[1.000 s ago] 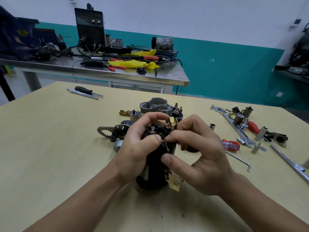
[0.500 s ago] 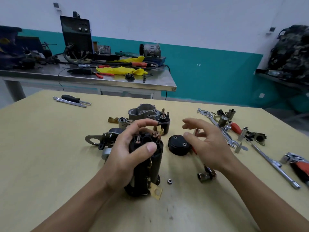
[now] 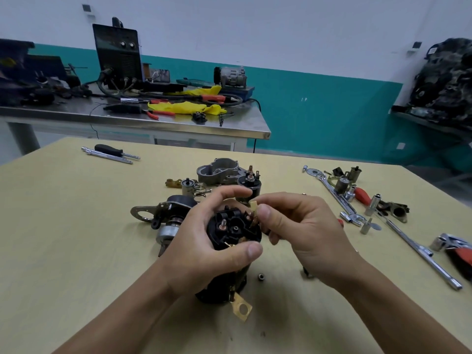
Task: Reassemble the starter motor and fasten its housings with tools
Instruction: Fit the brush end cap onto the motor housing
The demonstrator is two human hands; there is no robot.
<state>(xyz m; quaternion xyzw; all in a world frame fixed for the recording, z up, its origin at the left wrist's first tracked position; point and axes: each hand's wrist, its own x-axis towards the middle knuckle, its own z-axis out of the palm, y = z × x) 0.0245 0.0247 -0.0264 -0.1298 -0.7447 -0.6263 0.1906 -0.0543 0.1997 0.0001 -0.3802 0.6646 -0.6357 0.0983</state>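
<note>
The black cylindrical starter motor body [image 3: 224,282] stands upright on the yellow table, its brush-holder end [image 3: 231,227] facing up. My left hand [image 3: 201,241] wraps around it from the left, thumb on the near rim and forefinger arched over the far rim. My right hand [image 3: 304,226] comes in from the right, with thumb and fingertips pinched on a small brass tab [image 3: 253,206] at the top's right edge. A brass lug [image 3: 241,309] sticks out at the motor's base.
Behind the motor lie a drive end with a metal lug [image 3: 158,214], a grey housing [image 3: 219,171] and a black solenoid [image 3: 251,182]. A loose nut [image 3: 261,277] sits beside the base. A ratchet [image 3: 332,191], sockets, an extension bar [image 3: 419,249] and a red-handled tool [image 3: 362,195] lie right; screwdrivers [image 3: 112,154] lie far left.
Half a second ago my right hand hovered open over the table right of the motor. It has come back to the motor's top and pinched the brass tab. The left hand kept its hold.
</note>
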